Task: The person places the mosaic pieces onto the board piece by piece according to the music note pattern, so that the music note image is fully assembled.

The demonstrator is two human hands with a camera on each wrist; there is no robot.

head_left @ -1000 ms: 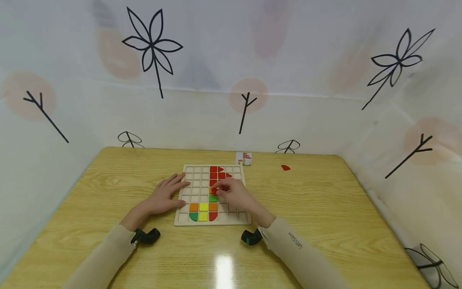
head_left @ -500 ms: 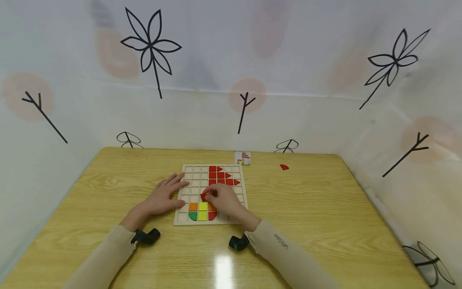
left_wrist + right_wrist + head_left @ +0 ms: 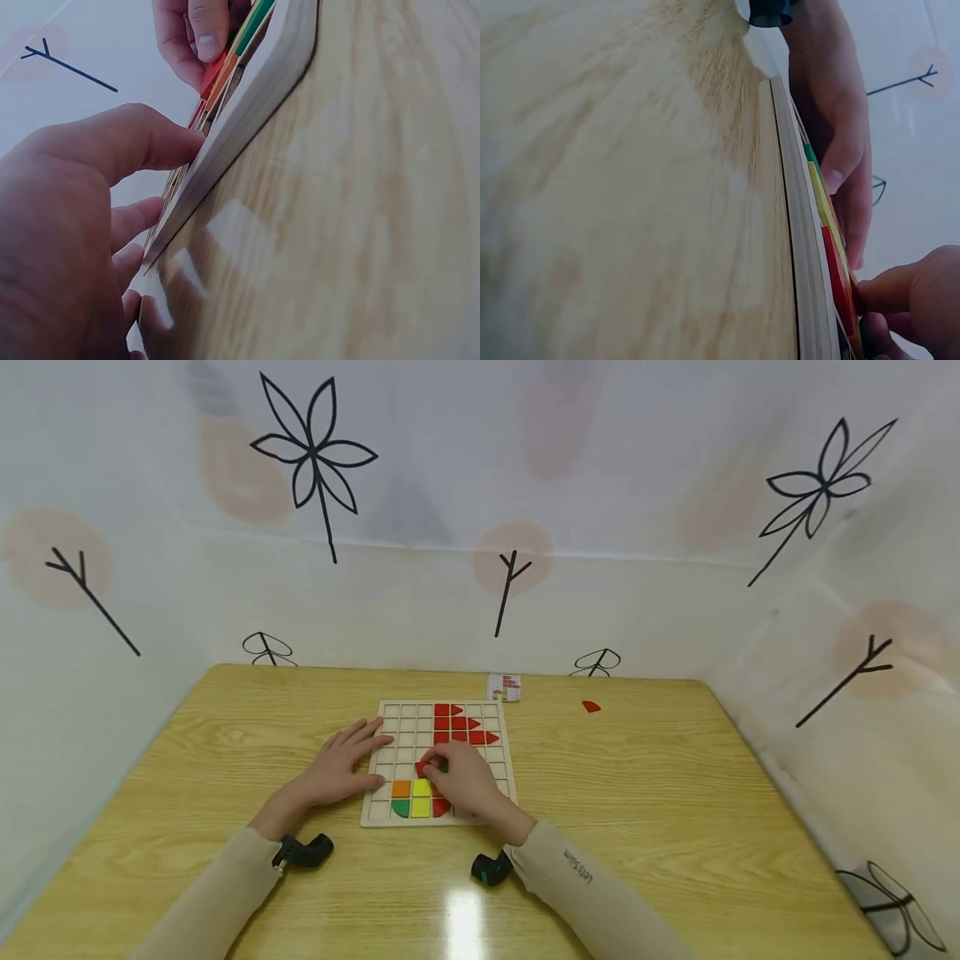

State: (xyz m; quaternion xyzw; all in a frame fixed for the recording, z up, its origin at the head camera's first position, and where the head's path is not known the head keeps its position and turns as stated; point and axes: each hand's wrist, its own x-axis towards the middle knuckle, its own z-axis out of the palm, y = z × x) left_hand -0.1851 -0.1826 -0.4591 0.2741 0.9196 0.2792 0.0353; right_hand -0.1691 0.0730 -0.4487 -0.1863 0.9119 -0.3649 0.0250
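A pale wooden grid board (image 3: 405, 727) lies on the table, with red squares and pointed pieces (image 3: 459, 723) in stepped rows near its far side. Along its near part sit an orange square (image 3: 401, 789), yellow squares (image 3: 421, 808), a green rounded piece (image 3: 401, 808) and a red rounded piece (image 3: 440, 808). Between thumb and fingers my right hand (image 3: 467, 779) pinches a small red tile (image 3: 422, 769) at the board's surface, partly covering the tiles beneath. My left hand (image 3: 336, 770) rests spread at the board's left edge, thumb (image 3: 180, 146) and fingertips touching it.
Behind the board lies a small printed pattern card (image 3: 503, 687). A loose red rounded piece (image 3: 591, 707) is on the wooden table (image 3: 637, 793) to the right. A patterned cloth wall (image 3: 420, 610) rises at the table's far edge.
My right hand has moved left and slightly nearer with the red tile, uncovering the third red row's pointed end. In the last half second it has barely shifted. The left hand stays put.
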